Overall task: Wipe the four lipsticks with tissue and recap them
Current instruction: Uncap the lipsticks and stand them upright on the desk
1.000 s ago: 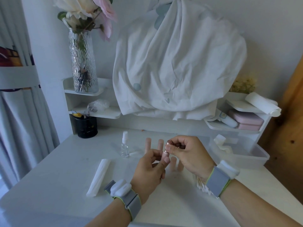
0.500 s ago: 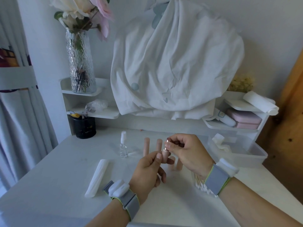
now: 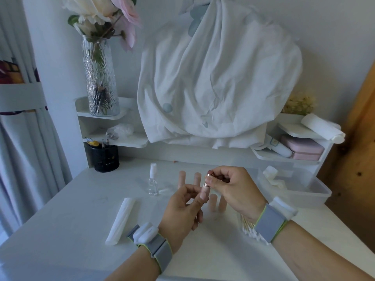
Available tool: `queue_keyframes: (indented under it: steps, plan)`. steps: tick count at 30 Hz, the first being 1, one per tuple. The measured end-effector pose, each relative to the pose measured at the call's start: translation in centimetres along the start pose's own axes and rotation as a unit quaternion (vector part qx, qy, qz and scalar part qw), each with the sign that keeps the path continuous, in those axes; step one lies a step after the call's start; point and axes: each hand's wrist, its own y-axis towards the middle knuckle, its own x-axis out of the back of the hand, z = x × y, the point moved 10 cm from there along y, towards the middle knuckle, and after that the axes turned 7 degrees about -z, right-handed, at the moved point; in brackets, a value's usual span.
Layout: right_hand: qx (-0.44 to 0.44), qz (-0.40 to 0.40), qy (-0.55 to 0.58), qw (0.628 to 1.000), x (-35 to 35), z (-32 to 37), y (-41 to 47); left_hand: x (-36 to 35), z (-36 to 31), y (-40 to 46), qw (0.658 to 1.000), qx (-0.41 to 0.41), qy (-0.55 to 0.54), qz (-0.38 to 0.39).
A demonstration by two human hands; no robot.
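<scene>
An uncapped pink lipstick (image 3: 205, 190) stands upright between both hands above the table's middle. Its dark bullet shows above a shiny metal collar. My left hand (image 3: 182, 211) pinches the pink base from below. My right hand (image 3: 233, 189) pinches the metal collar with thumb and forefinger. Two pink tubes (image 3: 182, 178) stand behind the hands, and two more pink pieces (image 3: 213, 202) stand just under my right hand; I cannot tell caps from lipsticks. A rolled white tissue (image 3: 121, 218) lies to the left on the table.
A small clear spray bottle (image 3: 153, 179) stands behind the left hand. Cotton swabs (image 3: 249, 228) lie under my right wrist. At the right sits a clear plastic box (image 3: 294, 191). A black cup (image 3: 103, 158) and a glass vase (image 3: 100, 78) stand at the back left.
My left fingers have shifted their hold down to the lipstick's pink base. My right hand keeps pinching the top, and the lipstick stays in about the same place.
</scene>
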Motion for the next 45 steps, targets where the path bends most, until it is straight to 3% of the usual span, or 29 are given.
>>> queue_keyframes:
  steps: [6, 16, 23, 27, 33, 45]
  plan:
    - [-0.003, 0.006, -0.008, 1.0, -0.1, -0.1, -0.2, -0.9, -0.4, -0.2, 0.999, -0.014, -0.011, 0.039]
    - [-0.004, 0.004, -0.014, 1.0, -0.2, 0.0, -0.2, -0.2, 0.3, 0.6, 0.999, -0.021, -0.027, 0.008]
    - [0.025, -0.042, -0.033, 0.998, 2.7, 3.1, 1.2, 0.4, 0.8, 0.5, 0.998, 0.032, -0.047, -0.032]
    - [0.014, 0.015, -0.17, 0.985, 2.9, 3.1, 3.7, 0.4, 1.1, 0.5, 0.996, 0.054, -0.061, -0.041]
    - [-0.01, 0.132, -0.329, 0.935, 0.2, 0.7, 6.0, 0.4, 1.3, 0.6, 0.995, 0.061, -0.065, -0.048]
    - [-0.002, 0.192, -0.392, 0.9, -2.5, -0.1, 6.0, 0.2, 1.3, 0.6, 0.997, 0.055, -0.051, -0.035]
